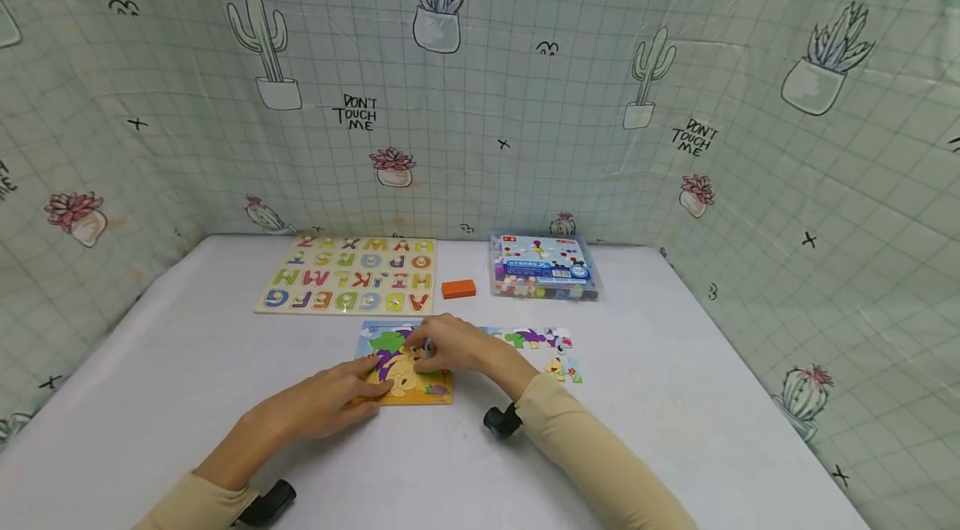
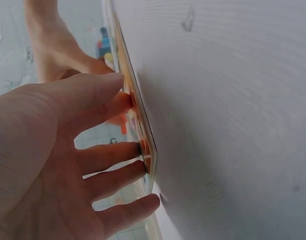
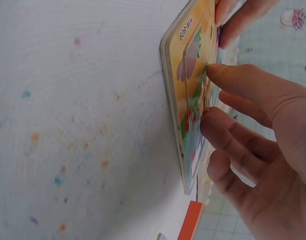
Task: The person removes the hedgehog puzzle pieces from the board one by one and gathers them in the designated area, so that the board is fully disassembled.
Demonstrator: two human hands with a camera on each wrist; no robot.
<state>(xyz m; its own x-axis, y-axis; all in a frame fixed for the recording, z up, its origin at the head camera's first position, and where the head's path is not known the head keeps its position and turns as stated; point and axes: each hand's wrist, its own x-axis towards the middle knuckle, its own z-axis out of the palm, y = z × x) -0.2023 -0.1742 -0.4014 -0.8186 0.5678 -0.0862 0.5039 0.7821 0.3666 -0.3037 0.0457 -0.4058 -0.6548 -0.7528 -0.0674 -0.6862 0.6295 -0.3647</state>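
A jigsaw board (image 1: 439,398) with a cartoon animal on a yellow and blue ground lies flat on the table. Along its left side, my left hand (image 1: 330,401) rests with fingers extended; in the left wrist view its fingertips (image 2: 135,149) press at the board's edge. My right hand (image 1: 461,344) reaches over the board's upper right part. Thumb and fingers of that hand pinch a small puzzle piece (image 1: 429,348) low over the picture, mostly covered by the hand. The right wrist view shows these fingertips (image 3: 213,72) right at the board's surface.
Several loose puzzle pieces (image 1: 556,367) lie right of the board. Behind it are a wooden alphabet board (image 1: 262,302), an orange block (image 1: 458,289) and a clear plastic box (image 1: 546,267) of colourful parts. A patterned cloth (image 1: 480,97) hangs around the white table (image 1: 675,397).
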